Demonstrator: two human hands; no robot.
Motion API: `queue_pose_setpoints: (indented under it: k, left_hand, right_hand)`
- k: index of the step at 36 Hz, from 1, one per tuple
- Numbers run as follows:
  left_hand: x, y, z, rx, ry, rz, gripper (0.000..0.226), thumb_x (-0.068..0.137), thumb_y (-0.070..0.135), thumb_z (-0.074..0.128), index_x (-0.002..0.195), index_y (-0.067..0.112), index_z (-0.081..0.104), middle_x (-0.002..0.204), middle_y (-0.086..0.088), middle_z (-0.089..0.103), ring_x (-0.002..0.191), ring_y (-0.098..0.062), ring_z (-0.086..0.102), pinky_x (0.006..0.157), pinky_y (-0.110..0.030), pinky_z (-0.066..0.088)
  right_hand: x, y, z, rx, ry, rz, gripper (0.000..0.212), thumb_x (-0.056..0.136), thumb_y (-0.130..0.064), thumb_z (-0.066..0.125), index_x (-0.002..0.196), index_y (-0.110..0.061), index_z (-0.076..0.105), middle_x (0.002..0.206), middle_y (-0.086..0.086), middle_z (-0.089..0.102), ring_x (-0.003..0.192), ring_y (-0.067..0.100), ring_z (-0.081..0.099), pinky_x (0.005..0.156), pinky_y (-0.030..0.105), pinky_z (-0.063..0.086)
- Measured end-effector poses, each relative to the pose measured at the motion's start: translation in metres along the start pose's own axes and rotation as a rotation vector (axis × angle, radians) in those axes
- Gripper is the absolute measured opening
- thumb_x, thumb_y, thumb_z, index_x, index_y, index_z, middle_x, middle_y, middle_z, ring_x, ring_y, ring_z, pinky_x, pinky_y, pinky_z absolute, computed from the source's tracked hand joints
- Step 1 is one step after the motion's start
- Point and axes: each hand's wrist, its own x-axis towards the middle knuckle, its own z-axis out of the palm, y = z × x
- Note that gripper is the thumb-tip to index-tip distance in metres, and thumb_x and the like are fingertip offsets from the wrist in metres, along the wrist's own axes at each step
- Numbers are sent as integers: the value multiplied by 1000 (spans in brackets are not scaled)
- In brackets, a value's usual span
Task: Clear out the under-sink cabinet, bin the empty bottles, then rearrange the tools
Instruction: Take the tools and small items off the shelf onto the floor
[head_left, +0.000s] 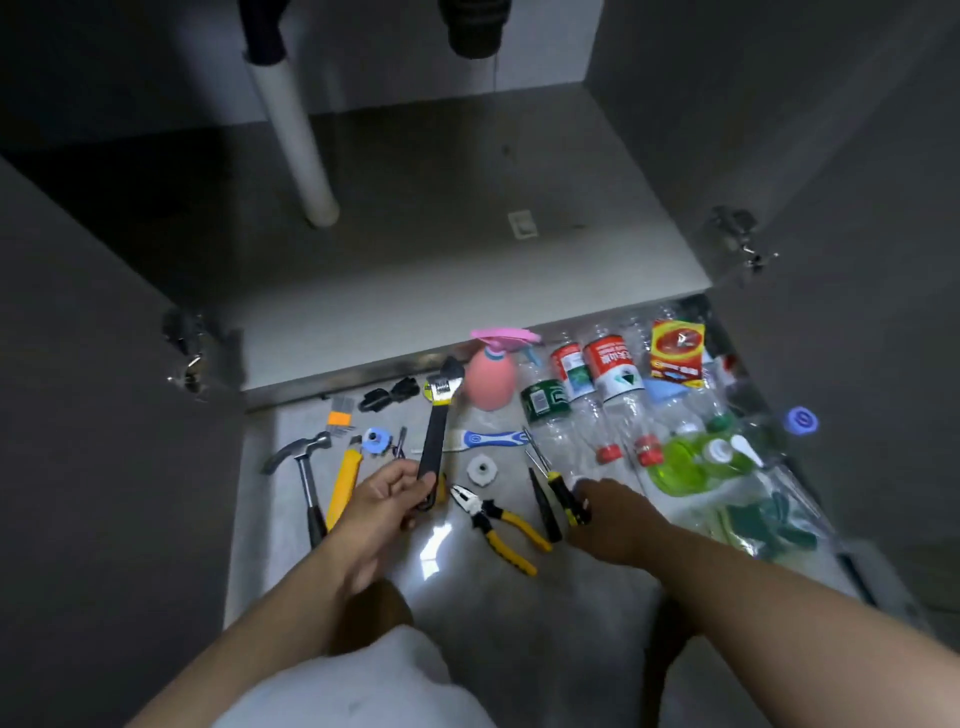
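- The under-sink cabinet (441, 218) stands open, its floor bare apart from a white drain pipe (293, 130) and a small pale tag; clearing out looks complete.
- On the tiled floor in front, a heap of clear plastic bottles (618, 374) lies at the right with a pink spray bottle (491, 382) and a bottle of green liquid (685, 462); none is binned yet, and no bin is in view.
- The left hand (379, 499) is wrapped round the lower handle of a black adjustable wrench (439, 415), its head pointing toward the cabinet.
- The right hand (613, 514) curls over the black-and-yellow handle of a screwdriver (569, 496) lying near the bottles, apparently gripping it.
- Tools lie loosely spread between the hands and at the left: a hammer (304, 467), a yellow utility knife (345, 480) and yellow-handled pliers (498, 522).
- A white plastic nut (482, 470) sits just beyond the pliers.
- Judged from this, binning and the return of tools remain.
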Motion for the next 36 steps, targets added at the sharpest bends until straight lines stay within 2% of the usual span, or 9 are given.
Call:
queue_pose_setpoints:
  k: [4, 8, 10, 15, 20, 24, 29, 33, 36]
  left_hand:
    - [-11, -12, 2, 117, -81, -35, 9, 99, 20, 63, 103, 14, 69, 80, 0, 66, 67, -9, 56, 54, -19, 38]
    - [-20, -26, -3, 145, -38, -67, 20, 97, 25, 64, 108, 10, 70, 92, -14, 62, 81, -23, 54, 66, -28, 43]
    - [-21, -34, -6, 122, -9, -83, 24, 97, 24, 64, 111, 6, 69, 98, -19, 61, 88, -27, 52, 78, -37, 40]
    - [-20, -51, -9, 100, 59, -145, 18, 100, 18, 60, 107, 6, 72, 97, -24, 61, 86, -27, 56, 74, -33, 48]
    - [-18, -61, -5, 78, 67, -180, 22, 101, 17, 58, 116, 5, 69, 113, -44, 53, 98, -36, 57, 102, -62, 45]
    - [-18, -66, -3, 91, 72, -175, 19, 101, 16, 59, 113, 7, 70, 111, -43, 55, 95, -43, 61, 97, -62, 48]
    - [-23, -67, -6, 55, 115, -168, 16, 101, 15, 59, 110, 9, 71, 108, -42, 56, 90, -37, 59, 84, -51, 47]
    - [-26, -67, -11, 59, 154, -171, 16, 101, 16, 60, 109, 6, 70, 101, -38, 59, 85, -32, 58, 79, -45, 45]
    - [-26, -65, -13, 92, 163, -179, 18, 100, 14, 60, 112, 4, 69, 89, -27, 60, 85, -31, 58, 80, -45, 46]
  right_hand:
    - [-7, 34, 19, -108, -26, 131, 37, 84, -39, 58, 116, -21, 57, 123, 6, 58, 115, 27, 59, 90, 33, 49]
    - [-4, 47, 29, -136, 37, 215, 39, 94, -31, 47, 130, -18, 49, 126, 10, 52, 119, 32, 58, 95, 38, 48]
    - [-1, 49, 32, -132, 64, 248, 38, 94, -25, 46, 131, -20, 48, 125, 10, 48, 118, 33, 58, 95, 40, 48]
    - [2, 53, 37, -182, 108, 315, 36, 94, -23, 48, 130, -21, 48, 126, 8, 43, 115, 32, 60, 88, 40, 48]
    - [-1, 62, 43, -177, 79, 389, 34, 94, -23, 48, 127, -18, 52, 123, 8, 42, 117, 31, 57, 90, 39, 48]
    - [-1, 59, 44, -141, 90, 404, 34, 96, -22, 48, 129, -15, 48, 124, 9, 42, 119, 33, 57, 92, 41, 48]
    - [4, 39, 42, -117, 117, 259, 32, 99, -27, 44, 127, -14, 48, 126, 11, 50, 117, 33, 59, 93, 41, 49]
    - [11, 11, 44, 42, 4, -46, 11, 92, -26, 57, 99, -19, 60, 96, -1, 62, 95, 22, 62, 76, 31, 49]
    - [16, -15, 51, 105, -39, -180, 19, 95, -32, 58, 105, -18, 62, 103, 0, 60, 95, 20, 59, 80, 32, 50]
